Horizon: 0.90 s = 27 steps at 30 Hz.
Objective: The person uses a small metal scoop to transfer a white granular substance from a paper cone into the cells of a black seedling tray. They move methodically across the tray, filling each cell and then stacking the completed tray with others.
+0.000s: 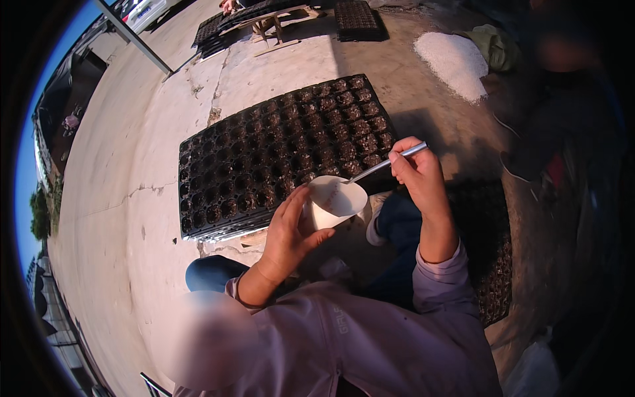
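My left hand [290, 235] is wrapped around a white paper cup [330, 218], tilted so that its mouth faces up toward me. Small reddish specks, perhaps seeds, show on the cup's inner side. Between the thumb and fingers of my right hand [419, 171] is a slim silvery metal tool [389, 163], its tip at the cup's rim. Just beyond both hands lies a stack of black plastic seedling trays [182, 188]. The top tray's cells hold dark potting mix, many with a hollow in the middle.
More seedling trays [496, 278] lie in shade at my right. Farther off are a wooden stand [265, 30], another tray stack [355, 20] and a heap of white granules [451, 62] beside a green sack [491, 47]. Another person [560, 99] is at the right, and a metal post [134, 37] rises at upper left.
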Each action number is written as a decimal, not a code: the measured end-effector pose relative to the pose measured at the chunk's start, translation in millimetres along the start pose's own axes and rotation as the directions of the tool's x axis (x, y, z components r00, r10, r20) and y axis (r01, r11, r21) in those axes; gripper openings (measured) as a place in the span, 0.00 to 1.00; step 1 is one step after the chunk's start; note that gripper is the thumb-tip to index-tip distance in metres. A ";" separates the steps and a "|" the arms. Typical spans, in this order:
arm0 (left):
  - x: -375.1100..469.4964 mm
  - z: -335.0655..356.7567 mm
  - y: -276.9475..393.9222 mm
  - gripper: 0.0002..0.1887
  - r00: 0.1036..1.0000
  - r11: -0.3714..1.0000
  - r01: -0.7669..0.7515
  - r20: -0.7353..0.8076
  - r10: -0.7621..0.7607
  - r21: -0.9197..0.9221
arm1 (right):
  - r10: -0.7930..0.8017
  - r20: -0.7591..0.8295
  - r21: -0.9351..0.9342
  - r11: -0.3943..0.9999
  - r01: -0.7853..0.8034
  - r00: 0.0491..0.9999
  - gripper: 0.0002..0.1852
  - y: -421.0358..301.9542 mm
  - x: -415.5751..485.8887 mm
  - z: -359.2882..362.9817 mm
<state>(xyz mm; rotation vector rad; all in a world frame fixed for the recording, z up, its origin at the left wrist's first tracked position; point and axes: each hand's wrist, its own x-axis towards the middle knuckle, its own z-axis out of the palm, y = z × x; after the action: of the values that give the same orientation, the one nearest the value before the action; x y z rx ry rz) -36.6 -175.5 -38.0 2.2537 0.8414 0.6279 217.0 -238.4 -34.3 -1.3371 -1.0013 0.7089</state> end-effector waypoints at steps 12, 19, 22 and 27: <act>9.7 10.3 7.8 0.43 0.999 1.000 0.023 0.037 -0.023 -0.010 | 0.035 -0.044 0.104 0.994 -0.030 0.998 0.04 -0.4 -4.1 -8.1; 15.1 14.4 9.9 0.42 0.998 0.998 0.033 0.052 -0.030 -0.052 | 0.021 -0.019 0.125 0.992 -0.018 1.000 0.04 -1.2 -6.4 -17.0; 18.1 19.8 7.4 0.43 0.995 0.994 -0.104 0.009 0.103 0.034 | 0.018 -0.057 0.109 0.994 -0.011 0.998 0.04 0.1 -5.7 -22.1; 24.7 22.7 11.6 0.43 0.997 0.999 -0.046 0.054 0.046 -0.005 | 0.030 -0.106 0.097 0.995 -0.020 0.994 0.04 -5.1 -6.7 -32.8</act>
<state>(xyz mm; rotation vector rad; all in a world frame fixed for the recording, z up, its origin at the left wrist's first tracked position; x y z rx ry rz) -1.2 -174.0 -40.1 2.2817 0.7634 0.5858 242.7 -259.6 -28.8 -1.2925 -0.8560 0.6879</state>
